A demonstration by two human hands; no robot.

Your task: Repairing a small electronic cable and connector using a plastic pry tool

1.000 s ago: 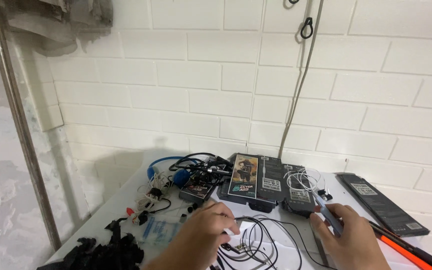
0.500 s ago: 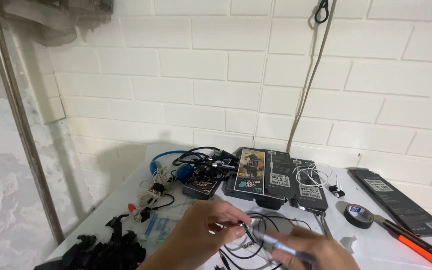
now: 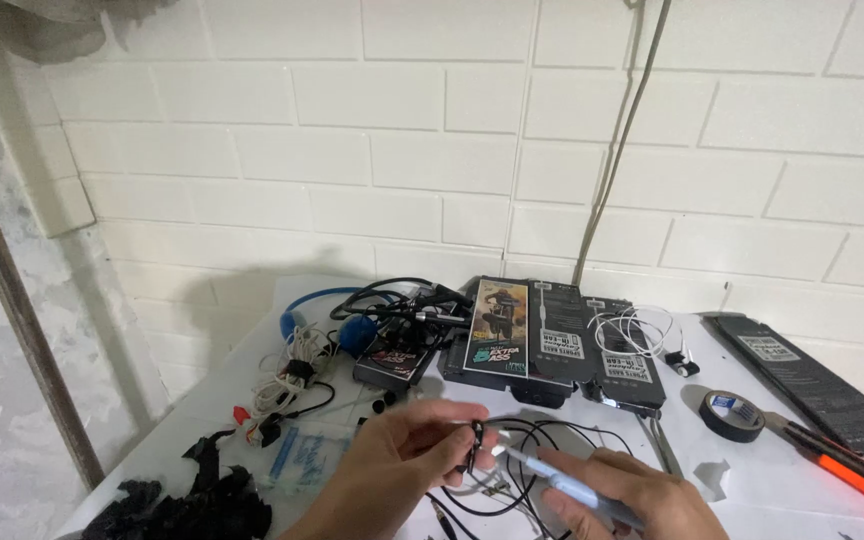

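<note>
the left hand [image 3: 392, 470] reaches in from the bottom edge, thumb and fingers pressed together on a small dark plug [image 3: 476, 440] at the end of a black cable [image 3: 522, 470]. the right hand [image 3: 632, 495] is just beside it, fingers closed round a pale blue pen-like tool [image 3: 562, 487] whose tip points at the plug, almost touching it. both hands are low over the white bench [image 3: 752, 480], at the near edge of the view.

under the hands the black cable lies in loose loops on the bench. left of the left hand is a clear bag [image 3: 302, 460] with blue print, and beyond it a heap of black scraps [image 3: 192, 500] at the bench's left corner. further back on the left sit tangled white wires [image 3: 292, 375], a blue headset [image 3: 337, 315] and a bundle of black leads [image 3: 402, 300].

behind the hands, in the middle of the bench, flat dark boxes [image 3: 552, 335] lie side by side, and white earphones [image 3: 642, 335] rest on the rightmost of them. right of the hands a roll of black tape [image 3: 733, 415] lies flat; near it is an orange-handled tool [image 3: 842, 460], and past that a long black box [image 3: 812, 380]. a grey cord [image 3: 622, 140] hangs down the white brick wall [image 3: 352, 150] to the back of the bench.
</note>
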